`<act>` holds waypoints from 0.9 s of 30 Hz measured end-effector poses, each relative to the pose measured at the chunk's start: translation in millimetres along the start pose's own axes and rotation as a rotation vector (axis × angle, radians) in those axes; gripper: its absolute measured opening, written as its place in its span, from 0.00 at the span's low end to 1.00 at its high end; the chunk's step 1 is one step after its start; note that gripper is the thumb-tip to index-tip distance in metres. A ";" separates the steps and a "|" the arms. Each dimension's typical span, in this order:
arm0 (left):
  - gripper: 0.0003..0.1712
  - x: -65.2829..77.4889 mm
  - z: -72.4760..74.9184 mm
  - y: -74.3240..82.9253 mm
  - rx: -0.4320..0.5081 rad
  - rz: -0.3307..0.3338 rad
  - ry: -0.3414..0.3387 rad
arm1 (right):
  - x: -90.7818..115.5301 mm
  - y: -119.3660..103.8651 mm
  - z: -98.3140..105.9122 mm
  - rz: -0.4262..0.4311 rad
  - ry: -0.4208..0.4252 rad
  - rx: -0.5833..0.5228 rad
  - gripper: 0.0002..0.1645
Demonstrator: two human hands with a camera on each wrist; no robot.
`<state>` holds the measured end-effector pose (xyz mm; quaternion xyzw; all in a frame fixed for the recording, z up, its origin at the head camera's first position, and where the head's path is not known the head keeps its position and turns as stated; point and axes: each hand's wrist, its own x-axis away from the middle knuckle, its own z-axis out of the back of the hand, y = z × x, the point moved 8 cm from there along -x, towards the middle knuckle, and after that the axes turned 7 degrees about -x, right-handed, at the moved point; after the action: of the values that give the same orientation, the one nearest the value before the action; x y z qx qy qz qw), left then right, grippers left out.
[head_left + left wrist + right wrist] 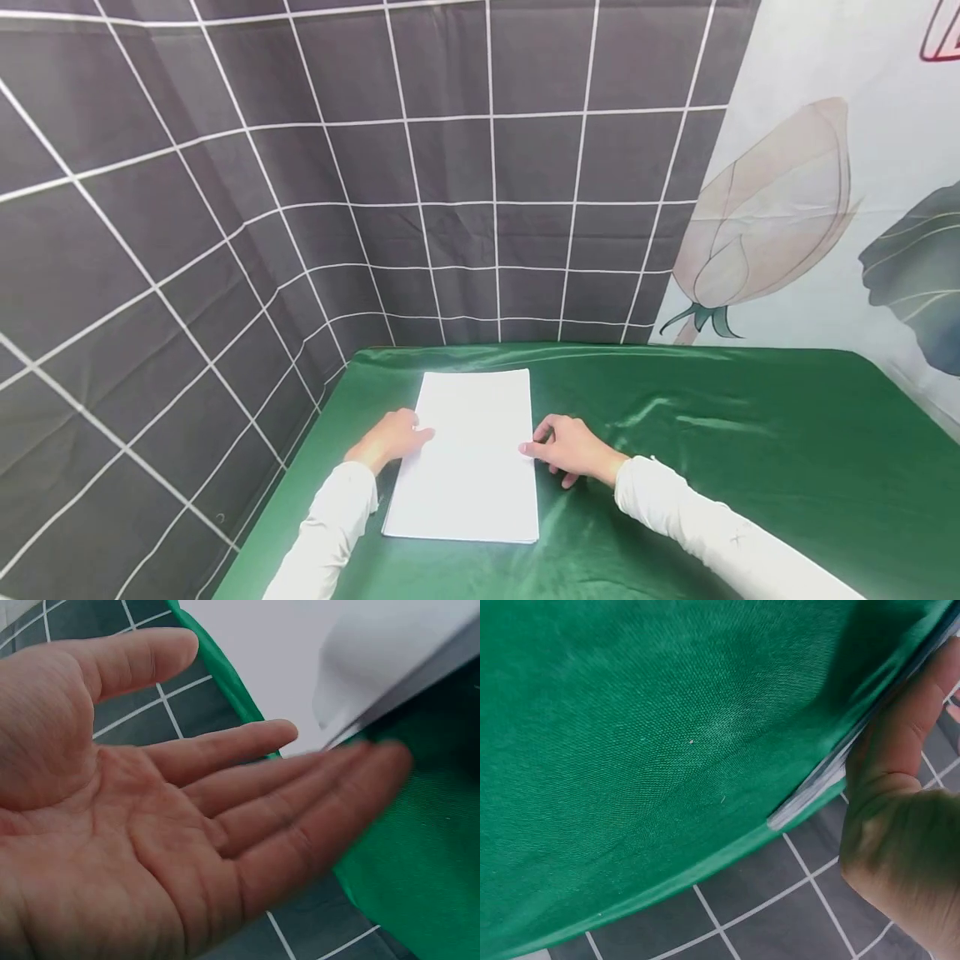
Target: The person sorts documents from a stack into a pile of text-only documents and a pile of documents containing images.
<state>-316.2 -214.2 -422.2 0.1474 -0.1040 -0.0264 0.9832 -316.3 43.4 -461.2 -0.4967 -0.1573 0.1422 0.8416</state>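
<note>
A stack of white paper point(472, 467) lies flat on the green cloth. At its left edge is my left hand point(393, 435), thumb over the sheets. The left wrist view shows that hand point(172, 802) with fingers extended and palm exposed, fingertips overlapping the paper's edge point(420, 679); contact there is unclear. My right hand point(570, 447) is at the right edge, thumb tip over the top sheet and other fingers loosely bent beside the stack. In the right wrist view, the right hand point(900, 825) has its thumb along the stack's side point(810, 795); its other fingers are hidden.
The green-covered table point(750, 467) extends to the right of the paper. A dark curtain with white grid lines point(450, 167) stands behind and to the left. At the back right hangs a white panel with a flower print point(765, 208).
</note>
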 end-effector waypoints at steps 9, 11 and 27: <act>0.19 1.8 1.0 -1.2 0.136 0.038 0.022 | 0.4 9.8 -5.1 -0.051 -0.017 -0.186 0.25; 0.20 3.1 2.9 -3.6 0.136 0.056 0.034 | 1.2 9.3 -7.3 -0.054 -0.023 -0.205 0.23; 0.19 5.3 14.0 -12.1 0.128 0.103 0.151 | 3.9 5.5 -12.1 -0.026 -0.049 -0.257 0.15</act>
<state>-314.2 -230.1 -411.7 0.2060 -0.0384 0.0422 0.9769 -308.2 37.9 -471.1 -0.5947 -0.2012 0.1223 0.7687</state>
